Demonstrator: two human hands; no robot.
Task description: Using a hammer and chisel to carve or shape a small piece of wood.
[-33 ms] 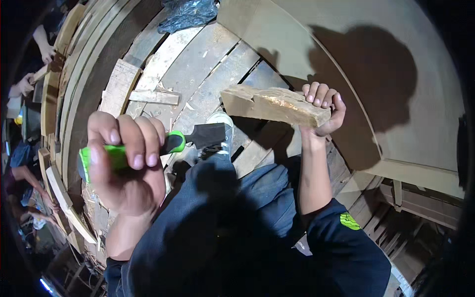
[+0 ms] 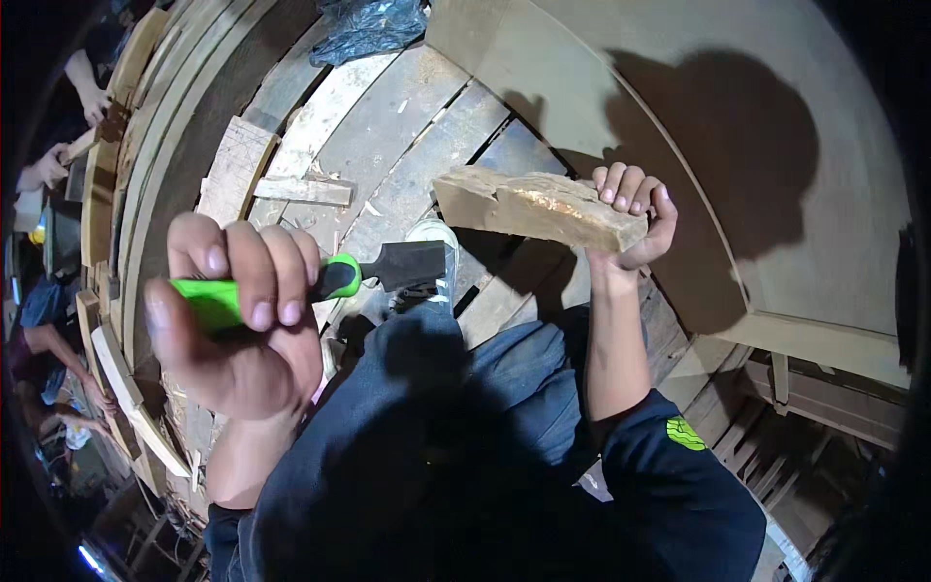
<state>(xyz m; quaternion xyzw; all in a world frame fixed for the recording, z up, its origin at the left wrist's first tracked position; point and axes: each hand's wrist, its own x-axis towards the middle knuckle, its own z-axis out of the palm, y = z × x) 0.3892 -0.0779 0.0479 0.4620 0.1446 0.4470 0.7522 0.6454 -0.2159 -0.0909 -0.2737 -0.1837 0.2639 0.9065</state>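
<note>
My left hand (image 2: 242, 320) is closed around the green and black handle of a chisel (image 2: 412, 264). Its wide dark blade points right, toward the wood, with a gap between them. The thumb sticks out along the handle's butt end. At the right, my right hand (image 2: 640, 209) grips one end of a thick, rough wood block (image 2: 538, 209). The block's upper edge is ragged and splintered, with a lighter bare patch. It is held up above the floor, tilting slightly down to the right.
Below lies a plank floor (image 2: 407, 107) with gaps, scraps and shavings. A wood strip (image 2: 305, 190) and a board (image 2: 238, 165) lie left of my shoe (image 2: 433, 233). Dark plastic (image 2: 369, 29) sits at the far end. A curved panel (image 2: 824, 194) rises right; other people's hands (image 2: 92, 102) show far left.
My left thumb has shifted left and slightly down along the chisel's handle, and the fingers have moved a little. The block and my right hand stay put.
</note>
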